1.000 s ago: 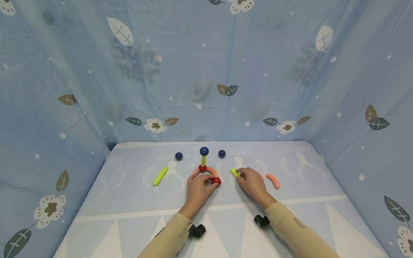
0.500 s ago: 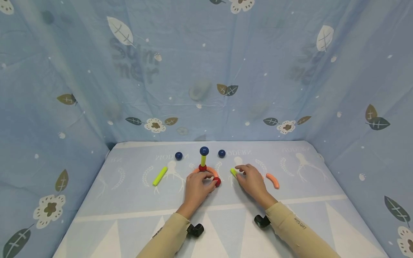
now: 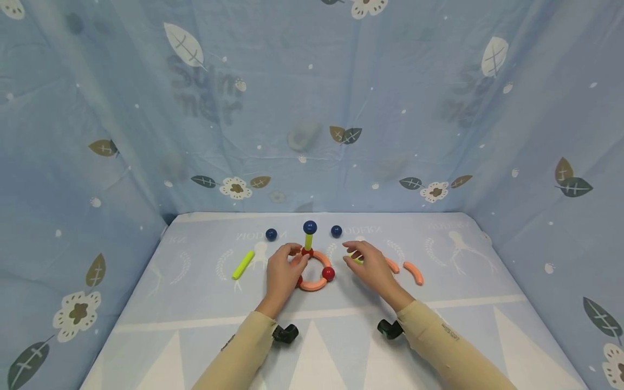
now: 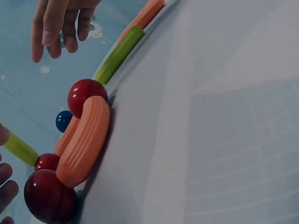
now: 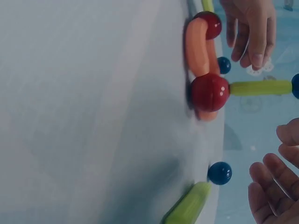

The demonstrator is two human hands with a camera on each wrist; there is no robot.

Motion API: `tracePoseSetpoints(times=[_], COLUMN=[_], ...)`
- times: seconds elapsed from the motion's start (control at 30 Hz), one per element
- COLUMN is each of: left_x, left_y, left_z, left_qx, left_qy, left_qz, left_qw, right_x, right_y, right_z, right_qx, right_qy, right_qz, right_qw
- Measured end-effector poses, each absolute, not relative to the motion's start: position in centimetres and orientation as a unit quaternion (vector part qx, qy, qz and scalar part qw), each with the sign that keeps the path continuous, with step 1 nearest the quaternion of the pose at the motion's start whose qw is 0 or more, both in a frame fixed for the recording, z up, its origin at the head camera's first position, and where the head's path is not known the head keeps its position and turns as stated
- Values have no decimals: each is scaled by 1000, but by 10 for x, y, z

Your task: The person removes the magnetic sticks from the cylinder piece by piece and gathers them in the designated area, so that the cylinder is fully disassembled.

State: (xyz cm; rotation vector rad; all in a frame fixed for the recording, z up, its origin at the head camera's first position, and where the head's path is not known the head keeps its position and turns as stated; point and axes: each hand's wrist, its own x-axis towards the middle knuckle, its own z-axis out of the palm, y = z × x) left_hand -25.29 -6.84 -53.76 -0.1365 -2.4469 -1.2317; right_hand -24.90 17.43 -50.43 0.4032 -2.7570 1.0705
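Covering both forearms, tan sleeves (image 3: 239,352) lie behind the fingers, with black wrist devices (image 3: 285,333) at the cuffs. Farther forward, the left hand (image 3: 281,273) has relaxed fingers, gripping nothing; the right hand (image 3: 374,268) is likewise slack, its fingertips raised clear of the surface. Between both sets of fingers lies a ring of orange arcs and red balls: its front arc (image 3: 313,285) is nearest, one red ball (image 3: 329,273) sits right of the left fingers, and another is partly hidden by them. Right of the right fingers rest two loose arcs (image 3: 413,273); left of the left fingers, a loose lime stick (image 3: 243,265). Under the right fingers, apart from them, lies another lime stick (image 4: 120,55). By the left thumb, touching or not I cannot tell, an upright stick (image 3: 309,242) rises from the rear red ball, topped by a blue ball (image 3: 310,227). Beyond the fingers are two loose blue balls (image 3: 336,231), then patterned cloth (image 3: 312,81).
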Motion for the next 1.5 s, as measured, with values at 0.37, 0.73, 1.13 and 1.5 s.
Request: tracePoseSetpoints(times=[0.37,0.73,1.13,1.5], left_x=[-269,-280,-283,-287], left_y=[-71,-68,-66,-66], left_z=[-529,-526,-526,-525], left_qx=[-64,-83,-80,-87], left_qy=[-842,-852,-848,-855], left_qz=[-510,-485,-491,-474], left_qw=[164,178,181,189], right_x=[-266,-281,-288,-290], right_y=[146,121,102,101], right_z=[-488,-482,-476,-476], right_qx=[190,212,227,225], right_qy=[-891,-884,-870,-855], right_qz=[403,398,416,454], right_qw=[88,121,134,112])
